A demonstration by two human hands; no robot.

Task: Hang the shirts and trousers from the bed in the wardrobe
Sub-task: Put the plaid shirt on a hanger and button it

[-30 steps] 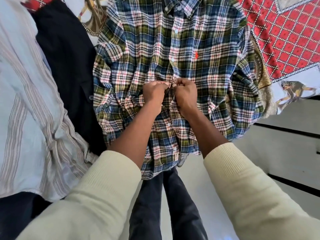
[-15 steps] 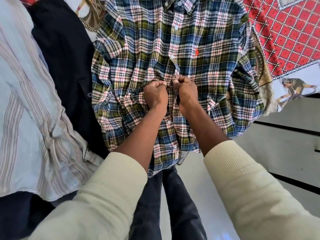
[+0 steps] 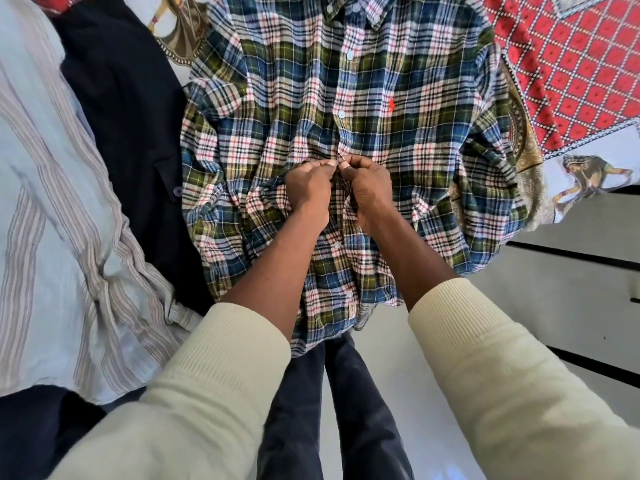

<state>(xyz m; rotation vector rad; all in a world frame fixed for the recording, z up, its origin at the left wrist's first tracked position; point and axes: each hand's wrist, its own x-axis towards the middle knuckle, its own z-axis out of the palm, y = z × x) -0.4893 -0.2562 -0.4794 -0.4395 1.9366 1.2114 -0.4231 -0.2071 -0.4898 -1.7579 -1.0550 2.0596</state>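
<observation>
Right now the plaid shirt (image 3: 408, 109) lies spread face up on the bed, collar away from the person and hem hanging over the bed's near edge, and everything else sits around it. Both hands meet at the shirt's button placket, about halfway down its front. The left hand (image 3: 306, 192) has its fingers curled tight, pinching the placket cloth on its side; the right hand (image 3: 369, 190) is curled the same way, thumb and fingertips pinching the opposite edge, so the two fists touch knuckle to knuckle at one point on the placket. Whether a button sits between the fingertips is too small to tell. Fabric bunches in folds around both fists. Cream ribbed sleeves (image 3: 512, 382) cover both forearms partway. Just beside the plaid shirt, on its left edge, lies a dark navy garment (image 3: 135, 140) with a buttoned flap, and beyond that, further left, a pale blue striped shirt (image 3: 52, 237). To the plaid shirt's right and under it shows a bedcover (image 3: 581, 74) patterned in red diamonds with a white printed border. Below the shirt's hem the person's dark trousers (image 3: 360, 420) stand on a light floor (image 3: 568, 292) crossed by dark lines.
</observation>
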